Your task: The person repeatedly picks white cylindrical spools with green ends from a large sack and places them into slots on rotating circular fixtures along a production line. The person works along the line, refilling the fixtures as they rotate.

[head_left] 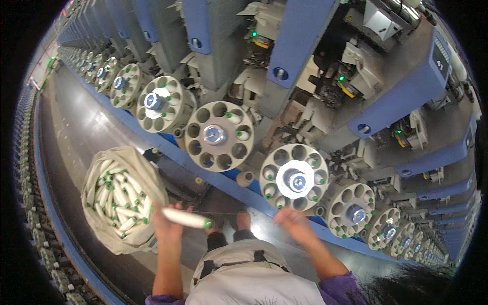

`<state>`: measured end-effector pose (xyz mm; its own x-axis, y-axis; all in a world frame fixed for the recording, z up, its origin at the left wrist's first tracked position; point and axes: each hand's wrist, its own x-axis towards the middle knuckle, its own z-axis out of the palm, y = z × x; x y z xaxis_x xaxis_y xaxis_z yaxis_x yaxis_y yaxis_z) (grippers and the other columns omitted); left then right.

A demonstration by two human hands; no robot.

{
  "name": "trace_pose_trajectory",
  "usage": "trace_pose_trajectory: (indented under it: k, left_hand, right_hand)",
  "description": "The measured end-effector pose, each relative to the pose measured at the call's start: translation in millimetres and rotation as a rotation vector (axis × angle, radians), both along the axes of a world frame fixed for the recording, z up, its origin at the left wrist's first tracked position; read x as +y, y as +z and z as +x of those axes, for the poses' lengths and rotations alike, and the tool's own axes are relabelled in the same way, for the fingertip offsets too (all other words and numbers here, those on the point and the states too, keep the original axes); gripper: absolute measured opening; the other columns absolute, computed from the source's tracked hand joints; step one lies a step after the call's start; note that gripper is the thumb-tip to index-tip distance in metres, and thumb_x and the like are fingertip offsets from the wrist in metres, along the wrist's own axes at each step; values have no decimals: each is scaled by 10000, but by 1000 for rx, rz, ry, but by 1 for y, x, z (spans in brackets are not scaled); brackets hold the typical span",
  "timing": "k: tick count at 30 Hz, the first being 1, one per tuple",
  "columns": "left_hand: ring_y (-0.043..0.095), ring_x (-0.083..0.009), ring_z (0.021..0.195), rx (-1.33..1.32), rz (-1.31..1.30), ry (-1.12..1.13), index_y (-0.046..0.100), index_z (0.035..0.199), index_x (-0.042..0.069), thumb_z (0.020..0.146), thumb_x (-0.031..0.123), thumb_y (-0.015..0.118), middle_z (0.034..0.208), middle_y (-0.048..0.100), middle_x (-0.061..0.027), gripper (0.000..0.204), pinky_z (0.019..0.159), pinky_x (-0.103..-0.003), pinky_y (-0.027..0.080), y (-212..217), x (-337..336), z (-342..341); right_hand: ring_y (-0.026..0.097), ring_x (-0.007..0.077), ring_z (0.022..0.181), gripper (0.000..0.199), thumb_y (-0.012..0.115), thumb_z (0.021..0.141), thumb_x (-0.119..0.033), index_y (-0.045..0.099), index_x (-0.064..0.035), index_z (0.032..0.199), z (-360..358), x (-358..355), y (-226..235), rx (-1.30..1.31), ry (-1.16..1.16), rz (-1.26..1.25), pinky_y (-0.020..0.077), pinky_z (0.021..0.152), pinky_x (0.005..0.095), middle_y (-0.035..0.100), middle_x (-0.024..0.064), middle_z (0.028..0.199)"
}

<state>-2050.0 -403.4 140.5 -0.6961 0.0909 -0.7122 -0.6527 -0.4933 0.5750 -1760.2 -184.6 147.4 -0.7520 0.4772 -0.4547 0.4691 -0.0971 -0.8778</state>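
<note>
My left hand (170,219) is closed around the end of a white yarn bobbin (187,218) with a green tip, which lies sideways and points right. From that bobbin a thin thread (229,212) seems to run across to my right hand (295,223), whose fingers are pinched and a little blurred. Just above the right hand is a round bobbin magazine (267,175) with a shiny centre, several of its pockets filled with green-tipped bobbins. Beside my left hand, a cloth sack (94,229) holds many similar bobbins.
Another round magazine (219,112), partly filled, stands to the left of the nearest one. More magazines curve away on both sides along a blue rail (229,189). Blue machine panels (300,35) rise behind them. At far left runs a second machine row (38,223).
</note>
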Motion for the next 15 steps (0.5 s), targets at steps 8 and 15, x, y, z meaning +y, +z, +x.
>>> trace_pose_trajectory:
  k: [8, 15]
  left_hand:
    - [641, -405, 1154, -27, 273, -797, 524, 1235, 73, 1044, 238, 570, 1238, 608, -181, 257, 918, -636, 571, -38, 54, 105]
    - [585, -360, 1256, 1261, 243, -1741, 527, 1393, 58, 1001, 81, 645, 1361, 594, -167, 410, 1063, -440, 474, -80, 194, 203]
  right_hand:
    - [555, 347, 1031, 472, 907, 728, -196, 629, -56, 1083, 5, 118, -23, -164, -373, 1045, 479, 893, 443, 521, 161, 1195]
    - [519, 210, 900, 447, 787, 861, -182, 556, -38, 1216, 27, 107, 17, 84, -620, 1043, 472, 841, 386, 481, 117, 1187]
